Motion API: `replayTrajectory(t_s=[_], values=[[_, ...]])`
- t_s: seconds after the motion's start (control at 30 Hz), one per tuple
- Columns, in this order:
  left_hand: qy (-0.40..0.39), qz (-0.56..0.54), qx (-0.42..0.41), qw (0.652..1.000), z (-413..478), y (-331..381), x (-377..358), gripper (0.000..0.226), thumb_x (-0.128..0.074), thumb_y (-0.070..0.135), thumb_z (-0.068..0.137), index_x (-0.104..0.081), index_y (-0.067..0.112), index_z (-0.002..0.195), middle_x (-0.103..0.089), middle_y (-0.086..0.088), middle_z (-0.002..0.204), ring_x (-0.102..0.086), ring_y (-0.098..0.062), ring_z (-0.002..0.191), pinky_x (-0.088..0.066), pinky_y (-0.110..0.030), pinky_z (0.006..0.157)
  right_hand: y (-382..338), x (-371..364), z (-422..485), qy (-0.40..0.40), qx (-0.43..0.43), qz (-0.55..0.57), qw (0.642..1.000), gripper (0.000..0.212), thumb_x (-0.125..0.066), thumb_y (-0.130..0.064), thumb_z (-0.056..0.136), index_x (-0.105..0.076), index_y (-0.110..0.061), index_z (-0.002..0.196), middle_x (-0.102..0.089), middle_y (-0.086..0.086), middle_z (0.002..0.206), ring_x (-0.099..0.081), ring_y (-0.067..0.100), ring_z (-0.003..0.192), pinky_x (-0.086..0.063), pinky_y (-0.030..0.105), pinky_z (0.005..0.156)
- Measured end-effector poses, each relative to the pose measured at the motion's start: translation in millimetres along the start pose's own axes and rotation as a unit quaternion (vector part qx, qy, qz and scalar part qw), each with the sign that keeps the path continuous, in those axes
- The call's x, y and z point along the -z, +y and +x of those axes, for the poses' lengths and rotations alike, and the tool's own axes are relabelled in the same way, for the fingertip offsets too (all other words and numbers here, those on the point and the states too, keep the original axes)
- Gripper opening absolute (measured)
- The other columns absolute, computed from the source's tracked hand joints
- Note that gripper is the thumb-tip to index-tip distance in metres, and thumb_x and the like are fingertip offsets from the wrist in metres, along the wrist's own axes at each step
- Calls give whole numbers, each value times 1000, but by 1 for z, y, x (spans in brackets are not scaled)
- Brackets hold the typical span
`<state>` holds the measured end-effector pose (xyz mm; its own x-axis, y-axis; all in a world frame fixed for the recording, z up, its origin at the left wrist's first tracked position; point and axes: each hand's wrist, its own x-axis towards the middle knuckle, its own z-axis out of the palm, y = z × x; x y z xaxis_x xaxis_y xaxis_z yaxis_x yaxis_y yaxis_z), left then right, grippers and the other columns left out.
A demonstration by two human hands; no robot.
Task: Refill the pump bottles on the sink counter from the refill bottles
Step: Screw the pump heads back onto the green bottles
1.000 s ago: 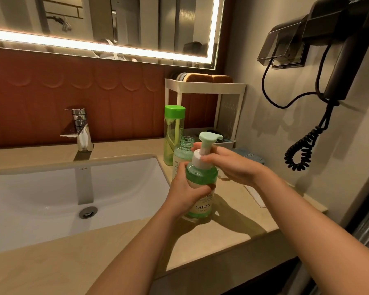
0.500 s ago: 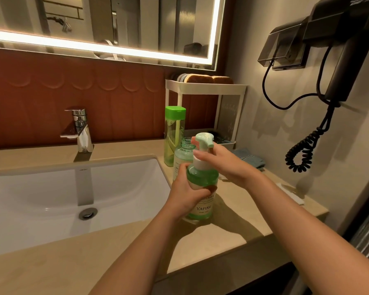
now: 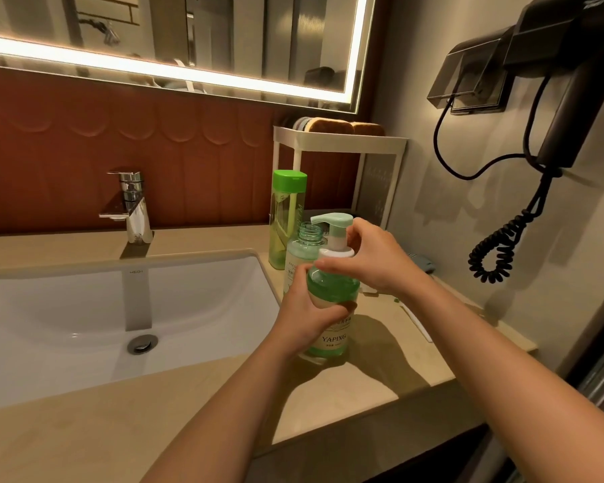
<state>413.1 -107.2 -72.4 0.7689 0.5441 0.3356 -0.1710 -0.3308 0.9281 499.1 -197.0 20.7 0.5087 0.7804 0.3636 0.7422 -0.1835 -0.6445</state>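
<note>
The pump head [image 3: 332, 220] on the pump bottle [image 3: 332, 289] has turned about half a turn. A second ago its spout [image 3: 316, 219] pointed right, toward the side wall [image 3: 433, 238]. Half a second ago it faced roughly toward the camera. Now it points left, toward the sink [image 3: 84, 308]. The right hand [image 3: 377, 263] has rolled round with it: its fingers [image 3: 354, 231] now sit behind the pump's neck, and one finger lies across the front just below the white collar [image 3: 337, 252], which shows more fully than before.
</note>
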Motion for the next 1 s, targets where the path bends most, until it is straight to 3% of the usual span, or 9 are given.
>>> replayTrajectory(t_s=[0.2, 0.33, 0.47, 0.53, 0.63, 0.7, 0.77, 0.9, 1.0], values=[[-5, 1, 1, 1000, 1, -1, 1, 65, -77, 17, 73, -37, 25, 123, -57, 5, 113, -55, -12, 106, -44, -23, 79, 4, 14, 6, -191, -36, 165, 967, 33, -62, -16, 86, -55, -20, 118, -62, -8, 112, -59, 6, 105, -47, 18, 83], [-4, 6, -3, 1000, 0, 0, 0, 65, -77, 19, 73, -36, 26, 123, -57, 4, 115, -55, -10, 106, -46, -23, 81, -1, 16, 5, -117, 0, 80, 990, 24, -73, -28, 77, -62, -23, 98, -65, -14, 91, -62, 7, 90, -47, 14, 69], [-3, 0, 5, 1000, 2, -2, 0, 72, -77, 17, 72, -30, 38, 123, -55, 5, 120, -53, -10, 110, -45, -30, 89, -4, -8, 4, 72, -32, -209, 975, 52, -63, -70, 64, -54, -24, 88, -60, -7, 84, -58, 14, 81, -51, 34, 68], [-3, -2, 8, 1000, 2, -3, -1, 73, -77, 17, 71, -30, 39, 122, -55, 5, 120, -53, -11, 111, -45, -29, 89, 0, -16, 1, 31, -49, -153, 987, 60, -54, -76, 65, -53, -25, 98, -60, -6, 96, -58, 16, 93, -52, 35, 76], [-6, 2, 4, 1000, 1, -2, 0, 66, -78, 17, 72, -36, 27, 121, -56, 5, 113, -55, -11, 106, -44, -20, 78, -5, -3, -5, -122, -75, 167, 976, 26, -49, -40, 92, -45, -29, 115, -52, -17, 105, -53, 0, 99, -45, 7, 76], [-4, 1, 1, 1000, 1, -2, 1, 65, -78, 18, 72, -37, 25, 122, -56, 6, 111, -55, -8, 102, -43, -18, 74, -2, 5, -5, -173, -85, 224, 955, 28, -46, -24, 96, -46, -27, 123, -51, -16, 115, -49, 2, 106, -36, 13, 91], [-3, -2, 2, 1000, 1, -1, 1, 64, -77, 17, 72, -37, 25, 121, -57, 6, 111, -55, -7, 102, -43, -18, 74, 5, 8, -7, -175, -68, 210, 959, 29, -47, -17, 95, -51, -26, 122, -54, -11, 122, -48, 6, 114, -32, 27, 100], [0, -2, 0, 1000, 1, -2, 0, 64, -78, 19, 72, -38, 24, 122, -58, 4, 112, -57, -11, 103, -45, -22, 78, 7, 13, -16, -149, -21, 148, 978, 28, -53, -20, 93, -52, -23, 122, -57, -15, 115, -53, 0, 107, -43, 18, 89], [1, 1, 4, 1000, 2, -3, 0, 64, -77, 18, 72, -37, 24, 122, -58, 2, 112, -57, -14, 105, -46, -27, 82, 2, 11, -12, -22, 12, -34, 999, 42, -69, -41, 78, -61, -16, 111, -64, -6, 104, -60, 10, 97, -52, 30, 82]])
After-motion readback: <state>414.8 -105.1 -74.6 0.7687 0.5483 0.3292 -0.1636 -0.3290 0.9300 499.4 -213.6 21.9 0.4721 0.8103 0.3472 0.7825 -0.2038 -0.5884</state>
